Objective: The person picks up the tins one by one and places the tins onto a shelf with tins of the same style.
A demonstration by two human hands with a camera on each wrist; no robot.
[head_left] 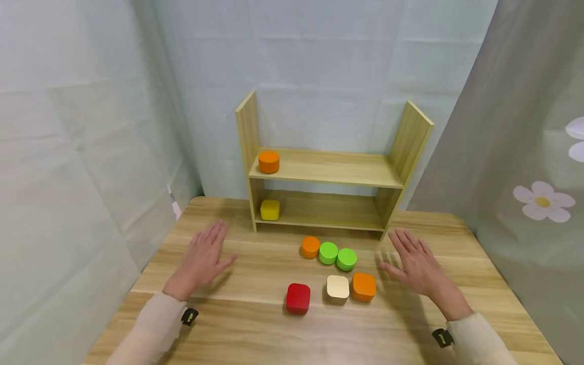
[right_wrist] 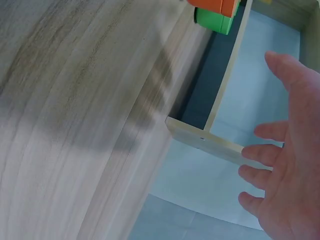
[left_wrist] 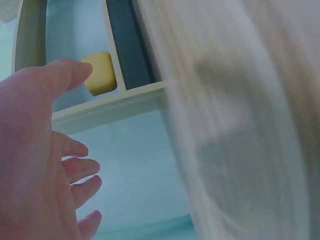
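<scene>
Hands point(head_left: 203, 258) point(head_left: 417, 266) flat on table, blocks point(head_left: 337, 286) between

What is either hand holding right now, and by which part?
Nothing is held: the left hand and right hand are both open above the wooden table.

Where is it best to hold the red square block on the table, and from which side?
Probably from above with the left hand: the red block lies flat and low. Pinch its left and near sides, which look free; the cream block sits close on its right.
</scene>
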